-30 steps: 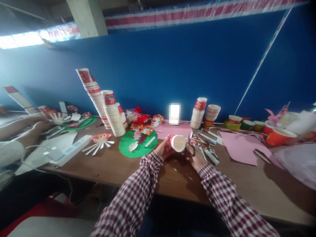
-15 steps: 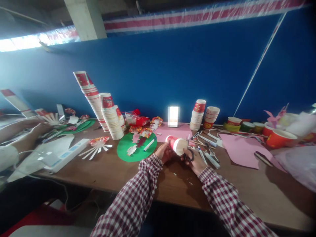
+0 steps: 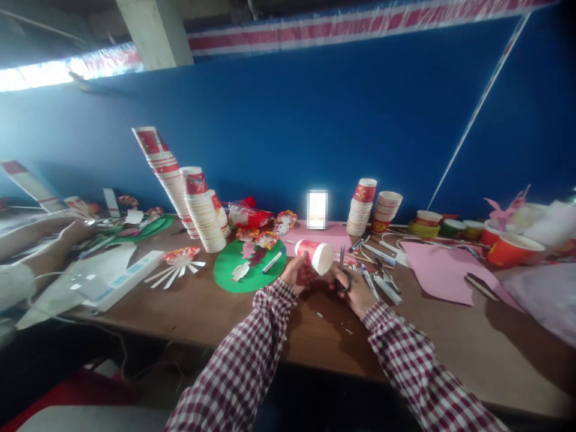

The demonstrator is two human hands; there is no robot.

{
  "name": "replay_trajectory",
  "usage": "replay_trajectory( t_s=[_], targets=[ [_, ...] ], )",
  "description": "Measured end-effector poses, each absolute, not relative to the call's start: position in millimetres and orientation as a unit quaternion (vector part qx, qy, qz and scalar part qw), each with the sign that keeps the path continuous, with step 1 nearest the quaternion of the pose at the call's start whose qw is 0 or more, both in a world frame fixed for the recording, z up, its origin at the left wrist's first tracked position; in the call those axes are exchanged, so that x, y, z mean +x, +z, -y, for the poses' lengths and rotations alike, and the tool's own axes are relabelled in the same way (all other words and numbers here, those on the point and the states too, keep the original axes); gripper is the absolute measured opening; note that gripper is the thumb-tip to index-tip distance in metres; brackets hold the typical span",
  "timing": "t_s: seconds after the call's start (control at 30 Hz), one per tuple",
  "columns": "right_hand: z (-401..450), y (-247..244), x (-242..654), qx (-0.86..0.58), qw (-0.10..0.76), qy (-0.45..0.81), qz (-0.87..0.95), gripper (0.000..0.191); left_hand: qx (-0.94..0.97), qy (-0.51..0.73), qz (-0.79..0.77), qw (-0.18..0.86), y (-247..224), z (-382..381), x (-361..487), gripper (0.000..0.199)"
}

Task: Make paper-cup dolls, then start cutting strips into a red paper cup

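Observation:
A red and white paper cup [image 3: 314, 255] lies tilted on its side in the air over the table, its white end toward the right. My left hand [image 3: 297, 273] is closed around the cup's lower left side. In my right hand [image 3: 351, 287] are dark-handled scissors [image 3: 344, 277], their blades pointing up just right of the cup. The fingertips of my right hand are close to the cup's lower edge; whether they touch it I cannot tell. Small white paper scraps [image 3: 319, 314] lie on the table below.
Stacked cups [image 3: 204, 210] stand behind on the left, more stacks [image 3: 361, 207] behind on the right. A green paper disc [image 3: 229, 270] holds cutouts and a marker. Pens and tools [image 3: 387, 289] lie right of my hand, beside pink paper [image 3: 436, 273]. Another person's hands [image 3: 67, 240] are at far left.
The cup has turned in my left hand and moved slightly left and up. The scissors have come away from its end and now stand apart from it.

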State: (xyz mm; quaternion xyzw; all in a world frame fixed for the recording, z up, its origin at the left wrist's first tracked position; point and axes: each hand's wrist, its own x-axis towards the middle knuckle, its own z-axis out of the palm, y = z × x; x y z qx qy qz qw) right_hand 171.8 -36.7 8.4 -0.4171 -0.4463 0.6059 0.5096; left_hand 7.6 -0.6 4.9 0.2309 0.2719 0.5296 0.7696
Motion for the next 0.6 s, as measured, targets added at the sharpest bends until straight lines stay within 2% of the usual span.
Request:
replay_trajectory(
  t_s=[0.1, 0.23, 0.6],
  targets=[
    [38.0, 9.7, 171.0, -0.421, 0.51, 0.603, 0.447, 0.033, 0.175, 0.582, -0.303, 0.734, 8.6, -2.4, 6.6, 0.025],
    [39.0, 10.2, 170.0, -0.422, 0.514, 0.598, 0.447, 0.035, 0.148, 0.597, -0.287, 0.734, 13.5, -4.3, 5.4, 0.03],
    [39.8, 9.8, 169.7, -0.416, 0.515, 0.596, 0.455, 0.035, 0.166, 0.558, -0.238, 0.778, 11.1, -3.6, 2.4, 0.039]
  ],
)
